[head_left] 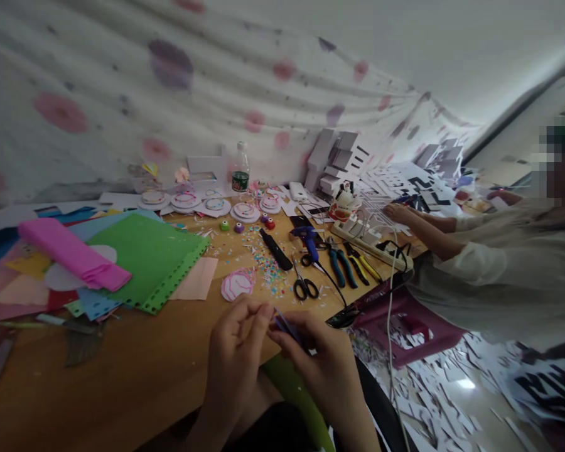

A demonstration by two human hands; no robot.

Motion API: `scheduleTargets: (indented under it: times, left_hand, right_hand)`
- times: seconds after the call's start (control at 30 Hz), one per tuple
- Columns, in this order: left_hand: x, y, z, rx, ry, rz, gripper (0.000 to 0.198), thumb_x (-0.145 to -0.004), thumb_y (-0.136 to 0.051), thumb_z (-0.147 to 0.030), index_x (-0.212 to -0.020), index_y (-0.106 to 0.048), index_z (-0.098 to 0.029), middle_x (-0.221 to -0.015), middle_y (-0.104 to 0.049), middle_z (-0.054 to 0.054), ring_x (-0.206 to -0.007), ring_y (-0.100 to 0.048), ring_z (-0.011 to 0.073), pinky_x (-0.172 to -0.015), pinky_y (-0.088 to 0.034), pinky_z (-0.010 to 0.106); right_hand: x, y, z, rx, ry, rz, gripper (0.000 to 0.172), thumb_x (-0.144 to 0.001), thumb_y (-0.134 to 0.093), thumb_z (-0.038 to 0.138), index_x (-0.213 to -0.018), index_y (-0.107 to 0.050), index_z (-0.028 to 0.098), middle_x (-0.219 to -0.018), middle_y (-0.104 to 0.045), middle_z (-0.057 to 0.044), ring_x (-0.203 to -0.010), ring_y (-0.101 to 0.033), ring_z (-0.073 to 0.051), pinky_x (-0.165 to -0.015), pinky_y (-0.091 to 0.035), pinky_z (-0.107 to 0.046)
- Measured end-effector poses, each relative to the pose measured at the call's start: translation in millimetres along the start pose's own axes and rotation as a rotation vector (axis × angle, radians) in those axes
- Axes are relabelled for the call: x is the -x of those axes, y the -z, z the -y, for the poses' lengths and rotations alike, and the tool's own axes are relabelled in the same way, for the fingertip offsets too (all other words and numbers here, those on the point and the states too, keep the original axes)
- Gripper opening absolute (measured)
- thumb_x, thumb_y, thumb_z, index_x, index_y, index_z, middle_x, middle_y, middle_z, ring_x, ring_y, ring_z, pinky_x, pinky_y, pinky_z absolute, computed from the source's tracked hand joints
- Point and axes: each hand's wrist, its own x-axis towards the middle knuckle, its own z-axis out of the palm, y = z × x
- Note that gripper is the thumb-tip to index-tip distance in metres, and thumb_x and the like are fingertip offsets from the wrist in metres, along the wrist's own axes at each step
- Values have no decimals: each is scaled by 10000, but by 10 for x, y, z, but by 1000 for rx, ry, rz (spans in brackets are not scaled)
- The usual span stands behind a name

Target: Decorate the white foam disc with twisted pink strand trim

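Both my hands are raised just off the table's front edge, close together. My right hand [317,345] pinches a thin blue-violet strip [286,325], perhaps paper or foam. My left hand [240,342] has thumb and forefinger closed at the strip's near end; whether it also grips the strip is hard to see. Right beyond them lies a white disc with pink wavy trim [238,285]. Black-handled scissors [306,285], a black utility knife [275,249] and scattered colourful beads [272,271] are behind my hands. A blue glue gun [307,242] rests farther right.
Coloured sheets, with a green sheet [145,254] and a pink folded piece [73,251], cover the table's left. Pliers [341,263], a power strip [371,248] and a bottle [240,169] stand or lie farther back. A co-worker [480,263] sits at right. Paper scraps [433,389] litter the floor.
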Motion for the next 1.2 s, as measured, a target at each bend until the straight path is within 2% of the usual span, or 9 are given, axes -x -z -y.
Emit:
scheduleTargets:
  times: [0.1, 0.27, 0.33, 0.43, 0.57, 0.63, 0.83, 1.03, 1.2]
  left_hand:
    - [-68, 49, 47, 66, 50, -48, 356, -908, -636, -478, -702, -646, -189, -668, -662, -4, -674, -632, 148, -652, -501, 236]
    - [-133, 141, 167, 172, 75, -37, 424, -860, -694, -574, -747, -684, -165, -696, -705, 28, -695, -675, 165, -689, -532, 263]
    - [-110, 125, 181, 207, 75, -24, 430, -858, -699, -576, -738, -685, -164, -694, -707, 30, -691, -682, 164, -686, -538, 260]
    - [-45, 89, 122, 212, 80, 0, 427, -865, -696, -567, -722, -687, -165, -683, -707, 23, -665, -679, 154, -682, -549, 252]
    - [41, 105, -35, 74, 57, -14, 383, -908, -652, -512, -729, -715, -180, -679, -715, 11, -687, -687, 151, -674, -549, 228]
    - [78, 129, -81, 8, 36, -47, 324, -926, -629, -468, -813, -747, -188, -751, -745, 15, -782, -718, 165, -750, -569, 234]
    - [161, 166, 11, -2, -46, -62, 229, -831, -729, -313, -1026, -755, -196, -1106, -783, 79, -998, -752, 222, -864, -623, 290]
    - [198, 191, 51, -239, -317, -136, 212, -921, -628, -243, -1099, -743, -254, -1100, -794, 33, -1016, -751, 187, -888, -615, 264]
    - [226, 143, 11, -359, -404, -155, 214, -959, -548, -196, -1120, -687, -216, -1099, -786, 56, -987, -759, 175, -834, -621, 235]
  right_hand:
    - [-10, 169, -105, 72, 25, -60, 59, -894, -738, 286, -892, -757, 230, -750, -767, 5, -619, -699, -167, -593, -537, -258]
    - [-17, 498, -186, 324, 286, -493, 131, -962, -635, 201, -961, -755, 254, -1047, -771, -53, -1009, -684, -232, -932, -503, -386]
    - [9, 482, -150, 269, 238, -436, 193, -997, -575, 214, -1113, -722, 261, -1079, -765, -51, -1016, -691, -212, -904, -517, -347]
    - [67, 287, -53, 121, 139, -119, 218, -1008, -561, 277, -1184, -684, 244, -1071, -767, -46, -959, -722, -188, -823, -542, -280]
    - [126, 7, 48, -26, 44, 110, 202, -1032, -497, 280, -1058, -684, 210, -747, -710, 10, -652, -674, -137, -609, -501, -211]
    - [135, -60, 58, -37, 44, 90, 198, -1027, -491, 270, -1039, -677, 203, -671, -666, 28, -579, -640, -128, -542, -473, -199]
    - [143, -97, 16, 134, 263, -73, 237, -967, -556, 146, -1163, -665, 225, -880, -779, -9, -726, -751, -158, -646, -563, -210]
    - [177, -112, 52, 326, 465, -193, 301, -979, -554, 116, -1249, -625, 228, -876, -797, -35, -698, -773, -184, -634, -593, -225]
    - [192, -172, 97, 269, 429, -179, 314, -987, -541, 129, -1272, -618, 237, -936, -810, -39, -717, -782, -178, -653, -609, -209]
